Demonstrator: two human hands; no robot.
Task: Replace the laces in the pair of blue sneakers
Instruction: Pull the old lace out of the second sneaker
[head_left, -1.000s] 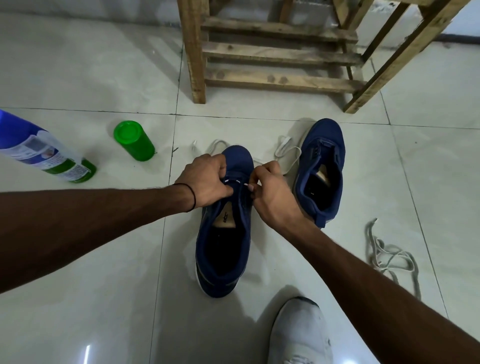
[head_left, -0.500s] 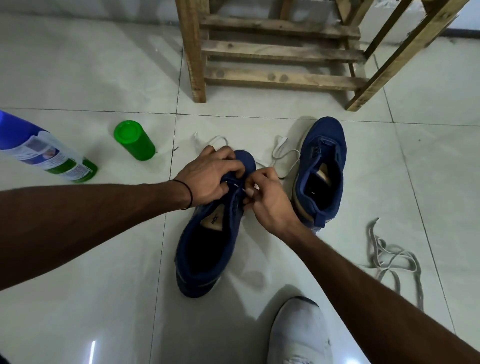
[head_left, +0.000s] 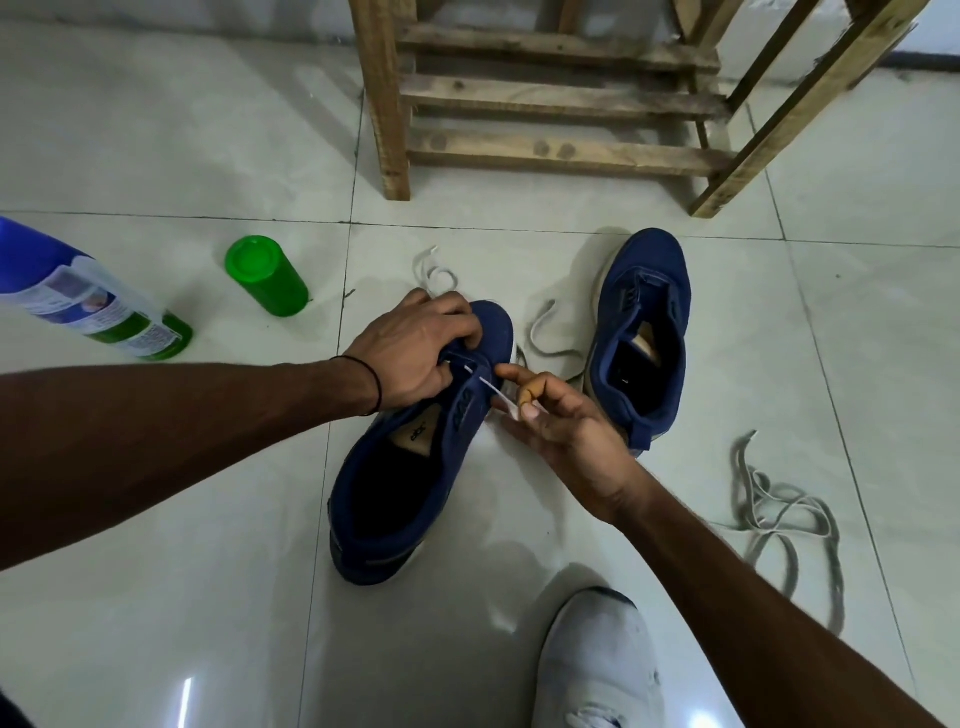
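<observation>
Blue sneaker gripped by left hand; right hand pinches flat lace.

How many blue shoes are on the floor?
2. One blue sneaker lies in the middle, gripped by the left hand; the other blue sneaker stands just to its right, before the wooden rack.

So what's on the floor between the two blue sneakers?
Head view: a loose loop of white lace lies between the held sneaker and the other sneaker; the right hand is there too.
</observation>
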